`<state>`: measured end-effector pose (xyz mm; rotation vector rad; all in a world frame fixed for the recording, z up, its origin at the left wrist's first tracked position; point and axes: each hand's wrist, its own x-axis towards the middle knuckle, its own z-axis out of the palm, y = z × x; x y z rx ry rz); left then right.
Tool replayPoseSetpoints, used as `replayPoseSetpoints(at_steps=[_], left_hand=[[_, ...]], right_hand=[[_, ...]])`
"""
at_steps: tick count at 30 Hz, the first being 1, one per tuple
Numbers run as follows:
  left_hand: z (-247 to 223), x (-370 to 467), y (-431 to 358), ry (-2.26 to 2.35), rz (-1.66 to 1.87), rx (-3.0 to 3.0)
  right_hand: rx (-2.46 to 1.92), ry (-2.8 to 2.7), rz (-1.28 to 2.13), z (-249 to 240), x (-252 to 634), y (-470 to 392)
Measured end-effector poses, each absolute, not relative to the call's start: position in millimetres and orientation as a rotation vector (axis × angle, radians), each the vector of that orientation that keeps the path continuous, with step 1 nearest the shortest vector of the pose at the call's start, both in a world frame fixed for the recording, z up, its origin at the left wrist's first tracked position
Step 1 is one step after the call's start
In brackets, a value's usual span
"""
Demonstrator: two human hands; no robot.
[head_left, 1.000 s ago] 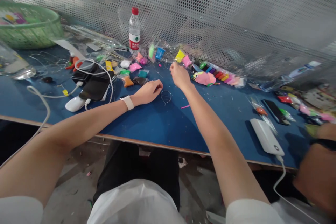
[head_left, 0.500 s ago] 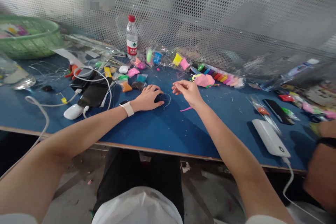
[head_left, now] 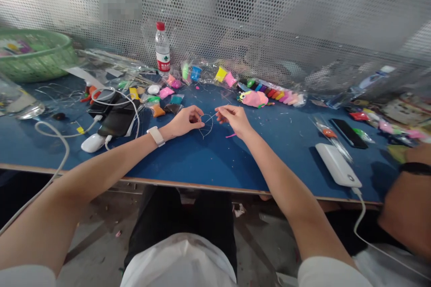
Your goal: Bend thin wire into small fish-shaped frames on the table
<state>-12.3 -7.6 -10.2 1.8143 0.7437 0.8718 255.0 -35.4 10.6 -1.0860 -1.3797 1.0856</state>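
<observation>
Working a thin, silvery wire loop seems the step, midway between front and back edges of the blue worktop. Left hand holds it, fingers barely apart; right hand pinches a fine, pale strand. Next probably needs steady guiding.

The blue counter carries a green basket far left, a red-capped bottle farther right, a white power bank near right.
</observation>
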Motion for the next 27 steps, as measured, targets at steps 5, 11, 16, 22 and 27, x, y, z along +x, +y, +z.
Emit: replayPoseSetpoints(at_steps=[5,11,16,22,27], left_hand=[[-12.3,-10.0,-7.0,0.715,0.951,1.793],[-12.5,-10.5,-6.7,0.723,0.997,1.819],[-10.9,-9.0,-7.6,0.712,1.092,1.836],[-10.6,-8.5,-6.7,0.689,1.191,1.819],[-9.0,-8.2,-6.8,0.717,1.210,1.807]], right_hand=[[-1.050,-1.220,1.160,8.9,251.1,-32.2],[-1.029,-1.077,1.131,11.2,248.7,-32.5],[-1.069,-1.124,1.205,8.1,237.7,-37.4],[-1.077,-1.198,1.173,0.9,231.7,-39.1],[-1.058,-1.313,1.048,4.0,232.2,-41.7]])
